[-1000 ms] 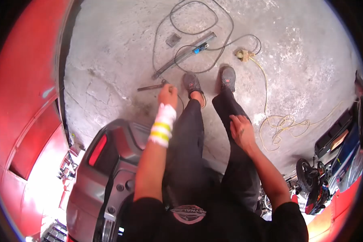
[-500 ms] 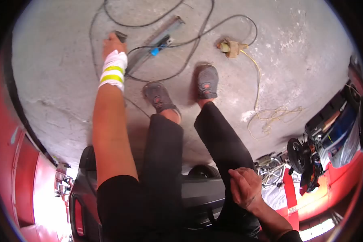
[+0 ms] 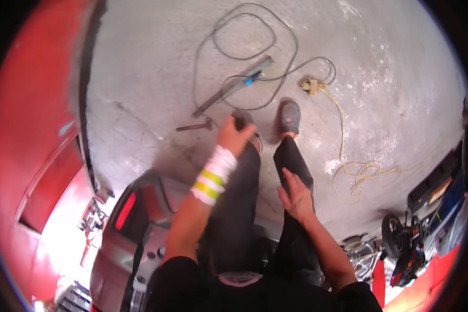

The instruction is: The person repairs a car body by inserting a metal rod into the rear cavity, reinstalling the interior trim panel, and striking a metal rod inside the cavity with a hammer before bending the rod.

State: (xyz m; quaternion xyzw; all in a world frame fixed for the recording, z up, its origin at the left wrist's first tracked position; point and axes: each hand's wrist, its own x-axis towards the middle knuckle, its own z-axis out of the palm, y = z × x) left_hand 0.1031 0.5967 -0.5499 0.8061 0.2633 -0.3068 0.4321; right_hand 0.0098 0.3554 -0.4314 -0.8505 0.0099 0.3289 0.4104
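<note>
My left hand [image 3: 236, 137], with a white wrap and yellow-green bands at the wrist, is raised over my left shoe, thumb and fingers apart. Nothing shows in its grasp. Just left of it, a hammer [image 3: 194, 126] lies on the concrete floor. A long metal bar [image 3: 221, 96] rests slantwise beyond the hammer. Across the bar sits a blue and black clamp-like piece [image 3: 251, 79], joined to a dark cable [image 3: 296, 44] that loops over the floor. My right hand [image 3: 297, 197] is near my right knee, fingers loosely extended, holding nothing.
A tan block-like connector [image 3: 311, 87] joins the dark cable to a yellow cord [image 3: 342, 119], which tangles at the right. Behind me is a grey seat-like or vehicle part [image 3: 122, 260]. Red panels [image 3: 36, 104] stand at the left, a motorcycle-like wheel [image 3: 393, 234] at the right.
My left hand has let go of the dark object and drawn back toward my legs; a hammer now shows on the floor. My right hand has opened and moved slightly forward. The view has shifted.
</note>
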